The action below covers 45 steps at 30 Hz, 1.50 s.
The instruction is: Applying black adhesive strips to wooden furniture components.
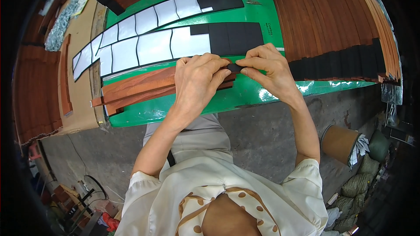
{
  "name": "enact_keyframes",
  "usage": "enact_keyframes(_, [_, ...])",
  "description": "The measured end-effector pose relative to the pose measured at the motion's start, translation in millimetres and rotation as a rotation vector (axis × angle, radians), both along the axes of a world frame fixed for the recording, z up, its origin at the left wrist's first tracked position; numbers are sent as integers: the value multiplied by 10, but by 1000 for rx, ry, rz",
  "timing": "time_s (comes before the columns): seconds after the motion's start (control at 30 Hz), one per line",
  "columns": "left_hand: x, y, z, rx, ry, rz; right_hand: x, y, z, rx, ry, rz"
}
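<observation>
One small black pad [235, 67] is pinched between both hands, left [197, 78] and right [267, 67], above two sheets [144, 46].

Both bare arms come up from the bottom of the frame and meet near the middle. The left hand [197, 76] has its back facing up. Its wrist is bent, and its fingers [209, 61] curl to the right and press down, with the thumb tucked under. The right hand [267, 67] sits just beside it, a little to the right. Its fingers bend to the left and pinch tight. The tips of both hands almost touch. Short pale sleeves cover the upper arms low in the frame.
</observation>
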<state>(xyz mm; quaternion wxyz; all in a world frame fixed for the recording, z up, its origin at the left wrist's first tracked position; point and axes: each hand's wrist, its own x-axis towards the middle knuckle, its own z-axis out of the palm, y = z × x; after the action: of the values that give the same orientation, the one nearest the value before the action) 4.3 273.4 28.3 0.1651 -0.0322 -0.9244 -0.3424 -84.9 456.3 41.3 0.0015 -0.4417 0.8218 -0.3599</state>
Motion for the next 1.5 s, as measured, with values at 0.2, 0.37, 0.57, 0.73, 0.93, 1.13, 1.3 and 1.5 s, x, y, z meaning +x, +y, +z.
enact_keyframes(0.2, [1, 1, -9, 6, 14, -2, -19, 4, -25, -8, -6, 8])
enact_keyframes(0.37, [5, 6, -9, -2, 24, -2, -30, 7, -40, -12, -10, 12])
enact_keyframes(0.57, [5, 7, -16, -2, 38, -3, 2, 28, -58, -6, -31, -5])
enact_keyframes(0.73, [-8, 9, -44, 8, 99, 0, 24, 131, -107, -126, -301, -131])
enact_keyframes(0.93, [-2, -9, -43, -23, 73, -11, 18, 222, -216, -118, -290, -114])
enact_keyframes(1.13, [-13, -4, -62, -19, 111, -31, 65, 204, -273, -162, -259, -158])
enact_keyframes(1.3, [-14, 10, -83, -20, 156, 0, 166, 162, -298, -213, -309, -224])
enact_keyframes(1.5, [-16, 4, -100, -31, 206, -7, 300, 117, -387, -201, -153, -330])
